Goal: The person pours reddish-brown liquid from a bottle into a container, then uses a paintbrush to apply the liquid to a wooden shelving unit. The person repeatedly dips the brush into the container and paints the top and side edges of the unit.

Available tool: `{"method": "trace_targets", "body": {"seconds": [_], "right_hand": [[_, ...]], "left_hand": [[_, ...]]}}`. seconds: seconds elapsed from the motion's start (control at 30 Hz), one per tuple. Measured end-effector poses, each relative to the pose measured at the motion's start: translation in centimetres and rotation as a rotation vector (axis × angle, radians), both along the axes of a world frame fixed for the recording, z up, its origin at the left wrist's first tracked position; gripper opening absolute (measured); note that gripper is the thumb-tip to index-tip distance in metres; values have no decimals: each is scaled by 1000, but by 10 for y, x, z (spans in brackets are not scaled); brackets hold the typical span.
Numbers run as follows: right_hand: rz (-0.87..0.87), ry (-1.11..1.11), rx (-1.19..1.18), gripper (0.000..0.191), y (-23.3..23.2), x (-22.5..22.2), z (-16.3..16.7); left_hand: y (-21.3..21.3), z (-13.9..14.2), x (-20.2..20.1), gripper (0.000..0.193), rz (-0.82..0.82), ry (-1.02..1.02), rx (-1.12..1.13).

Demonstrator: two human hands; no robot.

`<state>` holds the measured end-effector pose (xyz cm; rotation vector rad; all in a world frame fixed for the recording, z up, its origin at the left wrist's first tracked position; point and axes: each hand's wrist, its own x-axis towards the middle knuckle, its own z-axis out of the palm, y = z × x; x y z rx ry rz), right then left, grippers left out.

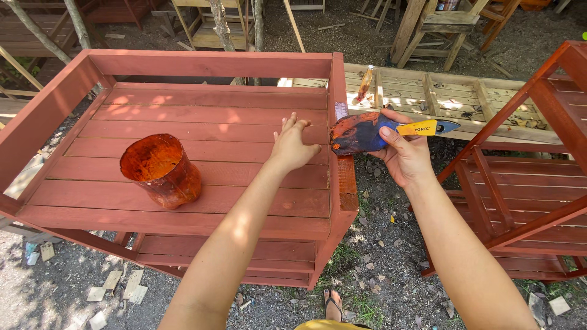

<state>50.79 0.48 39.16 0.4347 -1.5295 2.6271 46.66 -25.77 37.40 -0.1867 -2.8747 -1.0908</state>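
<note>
The paintbrush [367, 132] bristles' tip hides behind the red bench [208, 131] side rail.

Both bare forearms extended away from the body, from the near edge toward the middle. The left hand [292, 145] lay palm down, fingers together and pointing far-right, thumb spread to the right, wrist nearly straight. The right hand [403, 153] was positioned to its right, palm turned left, fingers curled in a closed grip, thumb laid across the near side. The two hands were near each other but not touching.
</note>
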Motion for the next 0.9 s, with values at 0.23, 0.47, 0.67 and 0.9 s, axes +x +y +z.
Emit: {"method": "trace_targets", "body": {"seconds": [0.23, 0.47, 0.67, 0.9], "right_hand": [[5, 8, 16, 48, -2, -7, -2], [-19, -14, 37, 47, -5, -22, 2], [-27, -5, 61, 48, -7, -36, 7], [-65, -20, 135, 49, -5, -52, 8]], "left_hand": [[1, 1, 0, 77, -3, 19, -6], [2, 6, -3, 75, -1, -28, -34], [1, 12, -9, 77, 1, -12, 3], [-1, 5, -17, 78, 12, 20, 18]]}}
